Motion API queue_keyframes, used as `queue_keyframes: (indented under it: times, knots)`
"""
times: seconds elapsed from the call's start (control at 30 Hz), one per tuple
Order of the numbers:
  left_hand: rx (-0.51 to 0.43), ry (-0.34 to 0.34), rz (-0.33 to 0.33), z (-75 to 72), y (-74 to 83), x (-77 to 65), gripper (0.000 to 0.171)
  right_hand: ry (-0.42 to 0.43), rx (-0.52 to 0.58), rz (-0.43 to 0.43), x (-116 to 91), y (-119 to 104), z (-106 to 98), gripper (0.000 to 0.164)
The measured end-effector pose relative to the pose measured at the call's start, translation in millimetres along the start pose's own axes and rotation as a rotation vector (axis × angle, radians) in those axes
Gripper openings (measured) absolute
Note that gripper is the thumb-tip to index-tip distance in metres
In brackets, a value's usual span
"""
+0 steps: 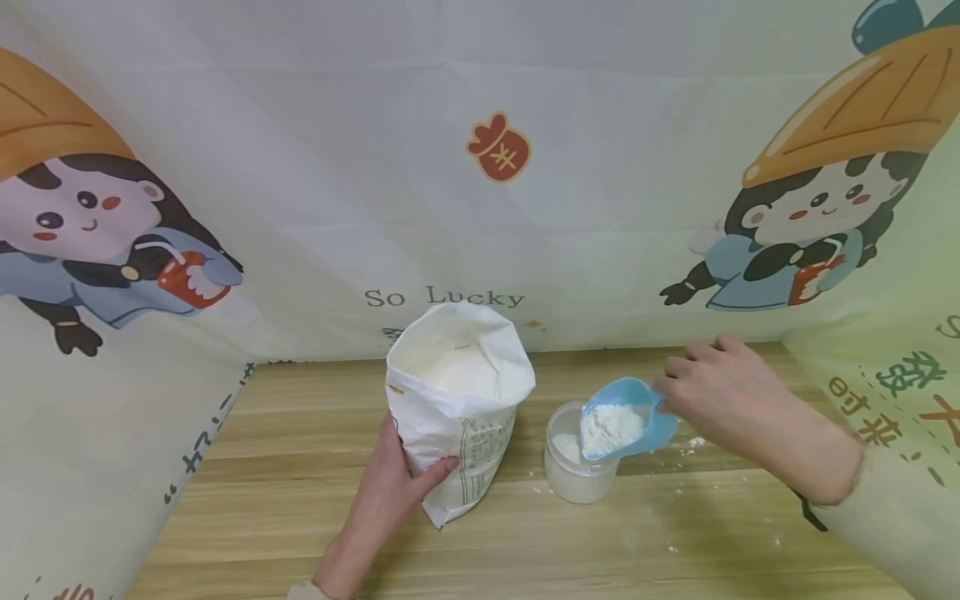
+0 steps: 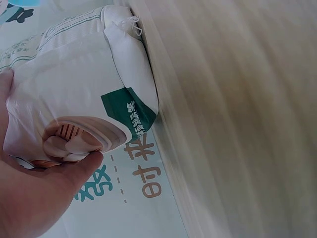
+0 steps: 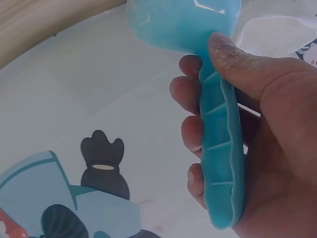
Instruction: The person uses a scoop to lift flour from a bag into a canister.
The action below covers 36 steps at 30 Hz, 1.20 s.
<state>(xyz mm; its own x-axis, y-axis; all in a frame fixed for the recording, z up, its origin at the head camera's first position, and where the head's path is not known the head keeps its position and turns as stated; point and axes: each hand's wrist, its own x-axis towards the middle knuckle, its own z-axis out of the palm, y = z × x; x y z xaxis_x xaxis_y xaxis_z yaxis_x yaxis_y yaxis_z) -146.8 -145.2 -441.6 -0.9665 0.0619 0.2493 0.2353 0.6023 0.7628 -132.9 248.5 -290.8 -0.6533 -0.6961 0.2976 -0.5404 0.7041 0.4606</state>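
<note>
My right hand (image 1: 723, 408) grips the handle of a blue scoop (image 1: 654, 429); in the right wrist view, the fingers curl round its ribbed handle (image 3: 218, 153). White flour-like powder (image 1: 611, 429) lies in the scoop, whose lip is tilted over the mouth of a clear round jar (image 1: 579, 483). More white powder shows inside the jar. With its thumb across the front, my left hand (image 1: 390, 479) holds an open white paper bag (image 1: 480, 450) upright on the table. Pale powder fills part of the bag. A green label and a picture of buns mark the bag (image 2: 64, 84) in the left wrist view.
Spilled powder dots the wooden table (image 1: 300, 467) around and to the right of the jar. Behind stands a pale printed cloth backdrop (image 1: 600, 208) with cartoon figures, and it also closes off both sides of the table.
</note>
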Motion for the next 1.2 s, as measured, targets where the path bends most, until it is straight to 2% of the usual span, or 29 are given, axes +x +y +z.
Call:
queue_keyframes:
  times: [1.2]
  knots:
    - [0.001, -0.002, -0.009, 0.1, 0.7, 0.3, 0.098, -0.037, -0.1, -0.04, 18, -12, -14, 0.027]
